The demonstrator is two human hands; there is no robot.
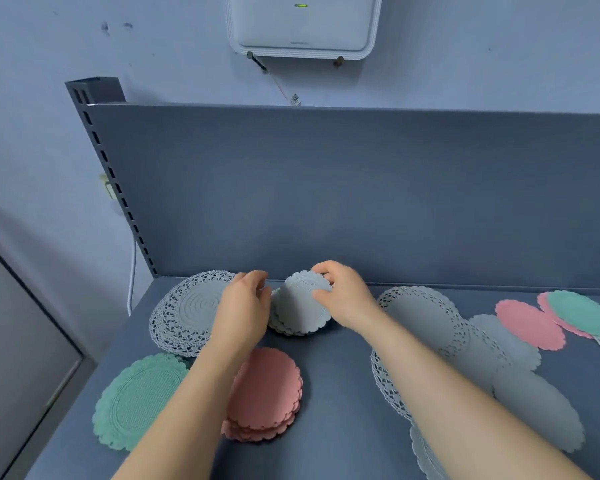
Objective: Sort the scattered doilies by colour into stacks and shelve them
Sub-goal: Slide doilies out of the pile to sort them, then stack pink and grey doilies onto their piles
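While pinched by thumb and fingers of right hand, small grey doily tilted over its stack at shelf back. Left hand curled beside, contact unclear. Partly under forearms: one pink stack, one green stack.

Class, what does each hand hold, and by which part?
The right hand pinches a small white doily by its far right edge. For the left hand, it cannot be told.

Left forearm is covering part of the pink stack; right forearm is hiding lace doilies; top edge is cropping the wall unit.
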